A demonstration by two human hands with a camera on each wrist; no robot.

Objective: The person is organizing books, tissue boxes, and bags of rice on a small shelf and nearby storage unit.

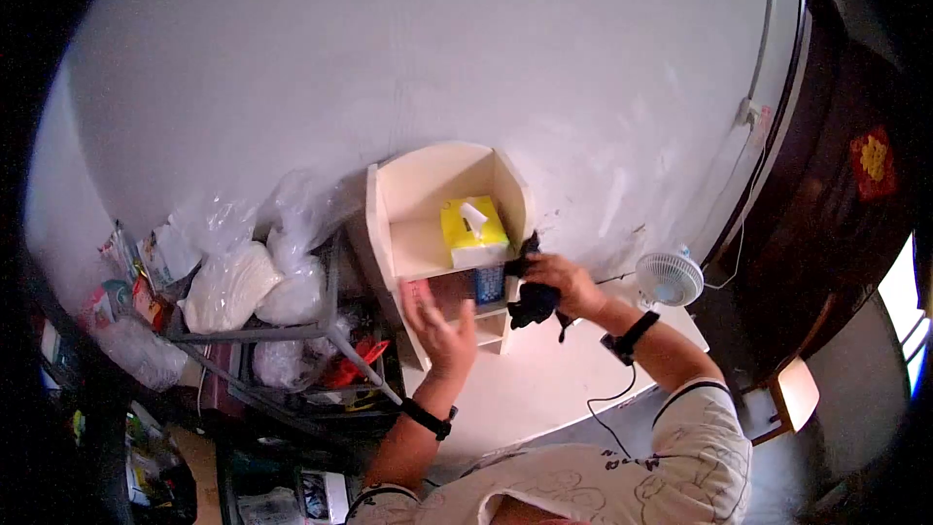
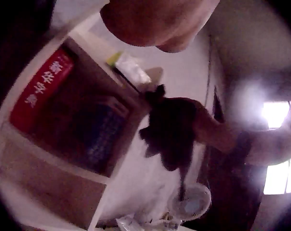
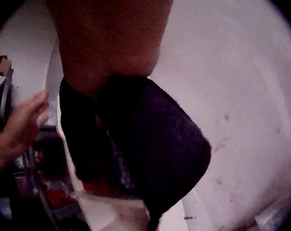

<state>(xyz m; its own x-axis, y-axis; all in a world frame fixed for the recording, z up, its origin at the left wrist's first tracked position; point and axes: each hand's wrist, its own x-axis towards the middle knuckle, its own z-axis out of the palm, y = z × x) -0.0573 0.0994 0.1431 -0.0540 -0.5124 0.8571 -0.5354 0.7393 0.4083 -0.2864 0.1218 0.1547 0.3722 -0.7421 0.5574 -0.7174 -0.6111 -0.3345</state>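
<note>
My right hand (image 1: 567, 284) grips a bunched black cloth (image 1: 535, 303) at the right side of a small cream shelf unit (image 1: 382, 228). In the right wrist view the cloth (image 3: 160, 139) hangs in folds below the hand. My left hand (image 1: 445, 332) is held with fingers spread in front of the lower compartment, holding nothing. A yellow tissue box (image 1: 460, 224) with a tissue sticking out sits on the upper shelf. Inside the lower compartment, a red item with white characters (image 2: 42, 89) stands at one side and a blue box (image 1: 489, 284) at the other.
The shelf unit stands on a white desktop (image 1: 573, 379) against the wall. To the right is a small white fan (image 1: 671, 279). A metal rack (image 1: 277, 332) with several plastic bags (image 1: 233, 287) stands to the left. A dark cord (image 1: 607, 408) hangs near the right arm.
</note>
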